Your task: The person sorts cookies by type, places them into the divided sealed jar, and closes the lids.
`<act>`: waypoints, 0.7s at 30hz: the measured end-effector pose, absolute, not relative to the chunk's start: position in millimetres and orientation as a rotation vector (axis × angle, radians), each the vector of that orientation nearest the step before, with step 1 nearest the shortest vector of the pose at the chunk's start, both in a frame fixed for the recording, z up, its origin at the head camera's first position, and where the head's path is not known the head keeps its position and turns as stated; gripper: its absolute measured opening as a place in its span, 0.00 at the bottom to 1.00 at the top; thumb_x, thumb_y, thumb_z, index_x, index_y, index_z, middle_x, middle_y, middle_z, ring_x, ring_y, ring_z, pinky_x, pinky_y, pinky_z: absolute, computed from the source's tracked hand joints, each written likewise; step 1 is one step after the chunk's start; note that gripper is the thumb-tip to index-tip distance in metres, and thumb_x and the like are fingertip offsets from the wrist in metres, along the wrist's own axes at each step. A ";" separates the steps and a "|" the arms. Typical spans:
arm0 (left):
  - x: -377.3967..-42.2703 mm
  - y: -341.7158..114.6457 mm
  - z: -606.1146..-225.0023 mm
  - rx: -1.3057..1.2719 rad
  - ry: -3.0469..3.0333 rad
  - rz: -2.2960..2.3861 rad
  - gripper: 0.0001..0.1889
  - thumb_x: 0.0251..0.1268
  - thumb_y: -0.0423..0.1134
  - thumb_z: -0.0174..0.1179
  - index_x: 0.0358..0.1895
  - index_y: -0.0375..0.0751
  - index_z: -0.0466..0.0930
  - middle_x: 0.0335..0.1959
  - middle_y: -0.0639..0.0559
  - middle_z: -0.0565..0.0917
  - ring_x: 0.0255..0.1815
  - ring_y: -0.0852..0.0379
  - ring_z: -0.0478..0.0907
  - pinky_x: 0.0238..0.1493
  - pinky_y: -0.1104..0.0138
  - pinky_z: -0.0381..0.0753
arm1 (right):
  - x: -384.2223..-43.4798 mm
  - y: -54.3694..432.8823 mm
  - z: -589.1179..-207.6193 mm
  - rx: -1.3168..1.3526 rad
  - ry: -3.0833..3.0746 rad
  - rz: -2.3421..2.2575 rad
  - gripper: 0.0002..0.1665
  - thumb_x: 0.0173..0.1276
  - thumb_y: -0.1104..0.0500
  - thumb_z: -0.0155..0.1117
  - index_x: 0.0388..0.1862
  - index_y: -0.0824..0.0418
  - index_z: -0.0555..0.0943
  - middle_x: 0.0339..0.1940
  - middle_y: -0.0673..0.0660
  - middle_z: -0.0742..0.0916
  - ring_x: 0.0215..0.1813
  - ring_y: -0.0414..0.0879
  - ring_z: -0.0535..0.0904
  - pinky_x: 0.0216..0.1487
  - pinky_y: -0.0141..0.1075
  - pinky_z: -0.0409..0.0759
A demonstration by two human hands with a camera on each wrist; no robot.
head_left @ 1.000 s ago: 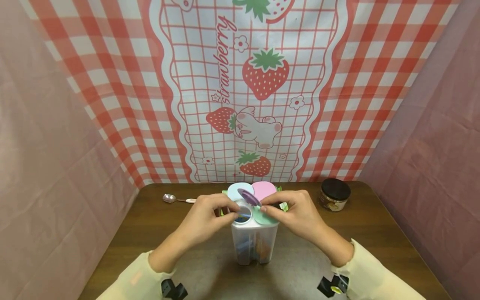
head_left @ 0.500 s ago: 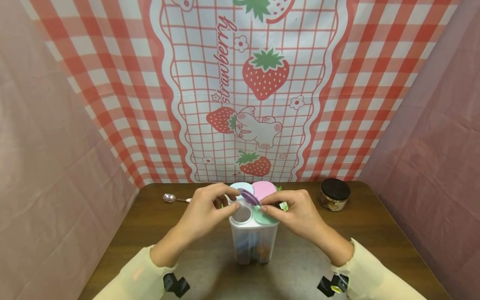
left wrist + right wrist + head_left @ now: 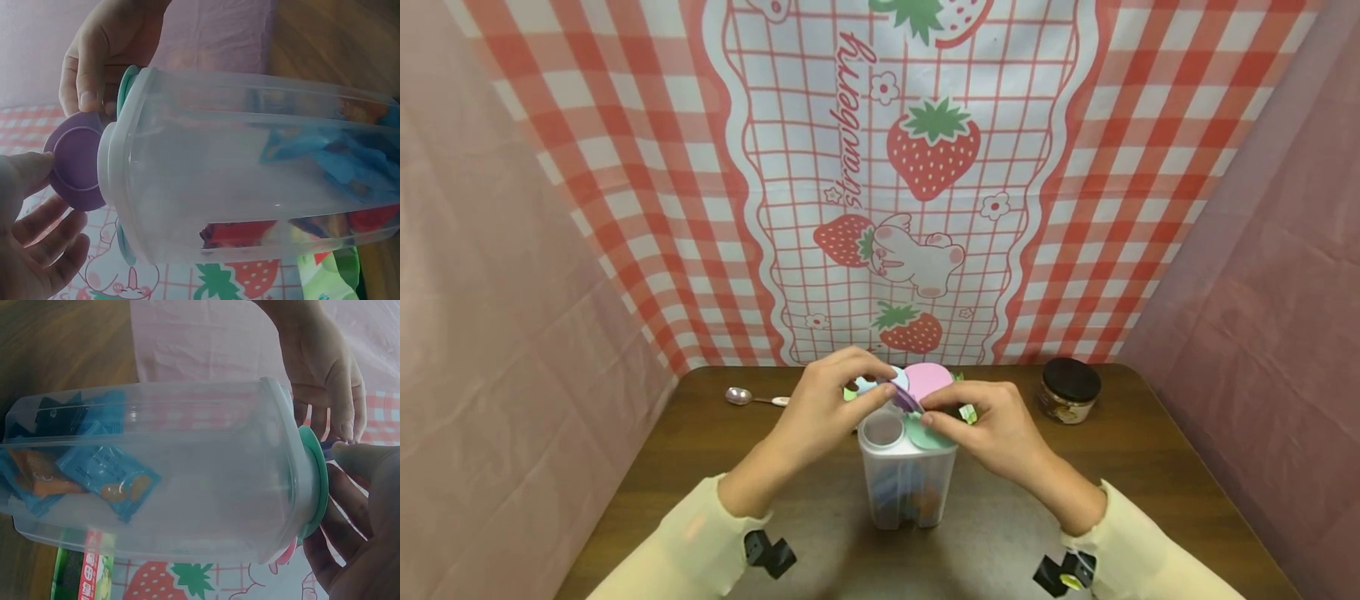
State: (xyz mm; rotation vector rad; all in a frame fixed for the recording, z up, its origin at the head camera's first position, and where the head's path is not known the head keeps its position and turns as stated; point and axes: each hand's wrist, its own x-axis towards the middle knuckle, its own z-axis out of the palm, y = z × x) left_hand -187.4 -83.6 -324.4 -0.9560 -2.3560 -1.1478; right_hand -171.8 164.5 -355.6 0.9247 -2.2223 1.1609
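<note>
A tall clear container (image 3: 895, 487) stands upright on the wooden table, with four round lids on its white top. Its purple lid (image 3: 906, 397) is tilted up, leaving the front-left opening (image 3: 882, 427) uncovered. My left hand (image 3: 831, 400) pinches the purple lid's edge between thumb and fingers. From the other side my right hand (image 3: 992, 425) pinches the same lid near its base, above the mint green lid (image 3: 931, 436). The pink lid (image 3: 929, 379) lies flat behind. Inside are blue packets (image 3: 109, 475), an orange packet (image 3: 44, 478) and a red packet (image 3: 240, 233).
At the back left lies a spoon (image 3: 739, 396) with a white handle. A jar (image 3: 1070, 390) with a black lid stands at the back right. Behind the container is a green packet (image 3: 330, 275). A strawberry-print cloth (image 3: 925, 250) hangs along the table's far edge.
My left hand has moved from the opening up to the purple lid and now pinches it. Blue is no longer visible through the opening. The right hand keeps its place.
</note>
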 end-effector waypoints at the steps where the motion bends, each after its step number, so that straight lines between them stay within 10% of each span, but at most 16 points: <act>1: -187.7 -83.4 -324.2 -0.953 -2.362 -1.137 0.07 0.66 0.42 0.71 0.44 0.47 0.90 0.41 0.61 0.87 0.43 0.56 0.83 0.42 0.61 0.82 | -171.7 164.9 -356.0 0.930 -2.221 1.171 0.11 0.60 0.60 0.80 0.41 0.49 0.92 0.38 0.41 0.92 0.40 0.37 0.88 0.41 0.28 0.82; 9: -184.6 -96.2 -327.4 -0.978 -2.401 -1.140 0.04 0.64 0.38 0.72 0.40 0.49 0.90 0.41 0.62 0.87 0.40 0.63 0.80 0.35 0.67 0.81 | -168.9 170.3 -358.8 0.964 -2.188 1.294 0.11 0.61 0.64 0.78 0.43 0.54 0.91 0.39 0.46 0.92 0.41 0.39 0.87 0.42 0.28 0.83; 21: -175.3 -121.0 -344.9 -1.137 -2.423 -1.099 0.08 0.61 0.34 0.72 0.41 0.52 0.89 0.47 0.62 0.86 0.53 0.62 0.82 0.54 0.66 0.83 | -168.7 176.8 -355.1 0.965 -2.186 1.317 0.13 0.61 0.66 0.77 0.44 0.53 0.91 0.41 0.48 0.92 0.46 0.41 0.88 0.46 0.29 0.84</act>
